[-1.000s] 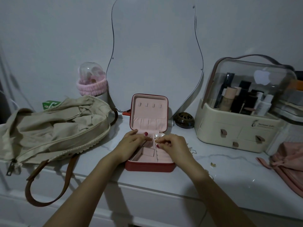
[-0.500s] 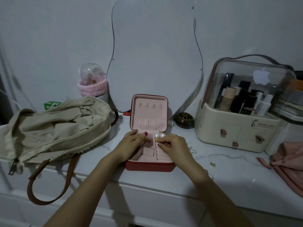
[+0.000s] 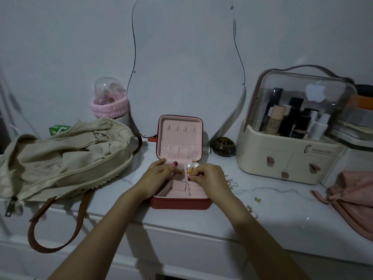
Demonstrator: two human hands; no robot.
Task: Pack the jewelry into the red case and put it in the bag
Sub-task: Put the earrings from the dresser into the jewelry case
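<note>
The red case (image 3: 179,205) lies open on the white dresser top, its pink lid (image 3: 180,136) standing upright. Two pearl earrings (image 3: 192,166) with gold parts sit in the case's far right section. My left hand (image 3: 159,175) rests flat on the pink tray, fingers pressing its left side. My right hand (image 3: 207,177) is over the tray's right side, fingertips pinched on the gold part of the pearl earrings. The beige bag (image 3: 64,158) lies unzipped to the left, its brown strap (image 3: 52,225) hanging over the edge. Small gold pieces (image 3: 257,199) and a ring (image 3: 250,208) lie on the top to the right.
A curved mirror (image 3: 185,63) leans on the wall behind the case. A cream cosmetics organiser (image 3: 290,158) with a clear lid stands at the right, a dark round dish (image 3: 223,148) beside it. Pink cloth (image 3: 351,199) lies far right. A pink-banded jar (image 3: 110,102) stands back left.
Both hands stay on the case. My right fingers have shifted slightly at the pearl earrings, and the gold part beneath the pearls shows more now.
</note>
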